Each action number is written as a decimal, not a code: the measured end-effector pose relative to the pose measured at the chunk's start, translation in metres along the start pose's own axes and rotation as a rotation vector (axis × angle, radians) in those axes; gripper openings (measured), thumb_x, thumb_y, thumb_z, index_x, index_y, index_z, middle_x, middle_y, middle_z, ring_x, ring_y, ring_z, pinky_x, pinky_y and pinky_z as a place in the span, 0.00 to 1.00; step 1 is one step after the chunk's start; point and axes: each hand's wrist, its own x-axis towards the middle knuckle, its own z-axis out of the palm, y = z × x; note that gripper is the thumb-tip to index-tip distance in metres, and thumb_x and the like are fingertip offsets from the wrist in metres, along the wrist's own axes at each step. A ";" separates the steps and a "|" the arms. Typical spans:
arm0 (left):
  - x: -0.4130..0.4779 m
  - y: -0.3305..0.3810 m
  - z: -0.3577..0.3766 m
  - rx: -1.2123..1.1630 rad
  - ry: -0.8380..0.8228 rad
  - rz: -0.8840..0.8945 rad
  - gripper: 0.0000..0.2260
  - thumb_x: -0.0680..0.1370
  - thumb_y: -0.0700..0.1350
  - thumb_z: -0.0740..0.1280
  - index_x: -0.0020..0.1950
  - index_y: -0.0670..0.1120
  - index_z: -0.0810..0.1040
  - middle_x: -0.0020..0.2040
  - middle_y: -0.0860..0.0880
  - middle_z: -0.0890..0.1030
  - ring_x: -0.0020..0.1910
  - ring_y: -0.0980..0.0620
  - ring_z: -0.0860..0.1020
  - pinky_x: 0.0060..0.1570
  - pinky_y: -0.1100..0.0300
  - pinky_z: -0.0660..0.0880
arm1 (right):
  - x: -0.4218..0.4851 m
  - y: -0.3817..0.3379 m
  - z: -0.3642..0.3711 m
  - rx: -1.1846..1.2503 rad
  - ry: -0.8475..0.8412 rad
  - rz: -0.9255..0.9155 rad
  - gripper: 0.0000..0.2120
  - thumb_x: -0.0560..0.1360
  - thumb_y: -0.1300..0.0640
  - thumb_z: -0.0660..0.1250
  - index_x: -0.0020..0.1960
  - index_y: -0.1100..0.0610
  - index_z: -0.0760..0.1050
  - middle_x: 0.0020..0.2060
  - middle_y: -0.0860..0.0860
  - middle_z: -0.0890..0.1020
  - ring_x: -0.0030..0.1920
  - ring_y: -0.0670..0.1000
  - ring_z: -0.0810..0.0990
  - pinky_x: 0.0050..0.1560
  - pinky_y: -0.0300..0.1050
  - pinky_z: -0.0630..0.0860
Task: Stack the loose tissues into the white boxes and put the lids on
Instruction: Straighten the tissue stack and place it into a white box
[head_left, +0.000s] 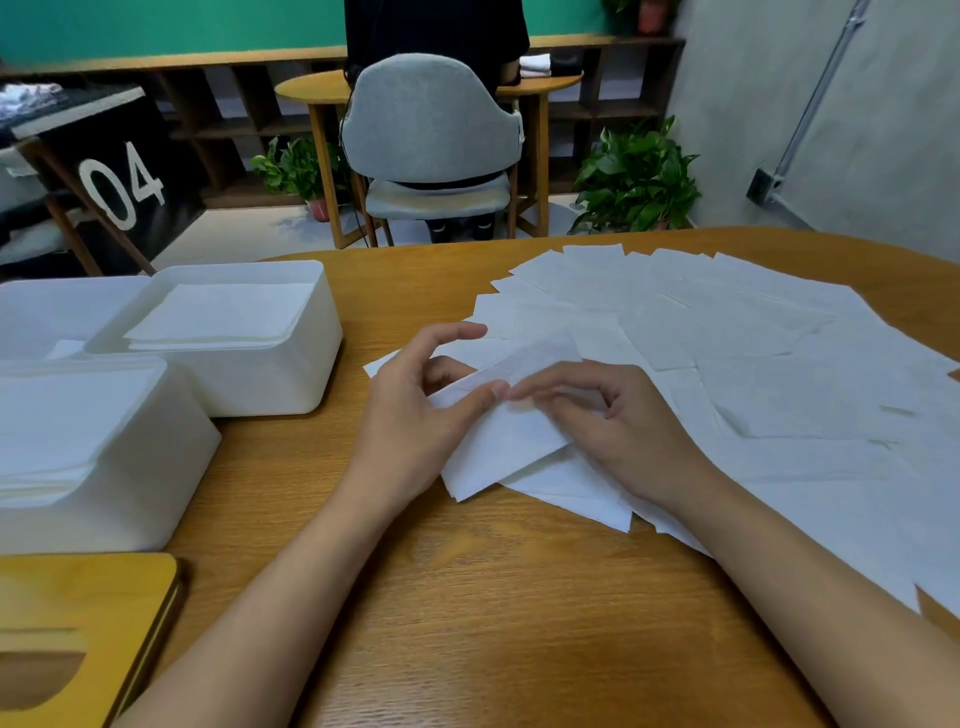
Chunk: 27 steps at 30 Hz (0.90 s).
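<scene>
Several loose white tissues (727, 364) lie spread over the right half of the wooden table (467, 597). My left hand (415, 415) and my right hand (613, 421) meet over one tissue (498, 447) at the pile's near left edge, each pinching its lifted upper edge between thumb and fingers. Two open white boxes stand at the left: the far box (291, 379) holds a flat stack of tissues, and the near box (156, 488) is also filled with tissues. A wooden lid (78, 597) with an oval slot lies at the lower left.
A third white box (52, 312) sits behind the two at the far left. Beyond the table stand a grey chair (431, 130), another wooden table with a person at it, potted plants (639, 176) and a black stand marked 04.
</scene>
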 end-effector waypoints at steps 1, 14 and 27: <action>0.000 0.000 -0.002 0.014 -0.011 0.007 0.19 0.76 0.46 0.79 0.65 0.56 0.80 0.40 0.51 0.86 0.46 0.50 0.84 0.51 0.47 0.78 | 0.000 0.001 0.000 0.003 -0.008 0.022 0.14 0.82 0.67 0.66 0.54 0.51 0.87 0.52 0.41 0.88 0.61 0.41 0.82 0.63 0.34 0.72; 0.002 -0.007 -0.004 0.006 -0.006 0.036 0.10 0.78 0.46 0.77 0.58 0.54 0.84 0.43 0.48 0.86 0.45 0.44 0.83 0.41 0.42 0.77 | 0.003 0.002 -0.015 0.082 0.017 0.086 0.10 0.78 0.64 0.73 0.53 0.51 0.88 0.51 0.40 0.88 0.59 0.38 0.82 0.60 0.28 0.72; -0.006 -0.020 0.007 0.487 -0.278 0.243 0.18 0.71 0.61 0.80 0.57 0.56 0.84 0.55 0.61 0.80 0.59 0.58 0.76 0.60 0.64 0.69 | 0.011 0.018 -0.019 0.038 0.354 0.215 0.18 0.80 0.66 0.65 0.56 0.46 0.87 0.54 0.35 0.86 0.61 0.36 0.80 0.70 0.46 0.75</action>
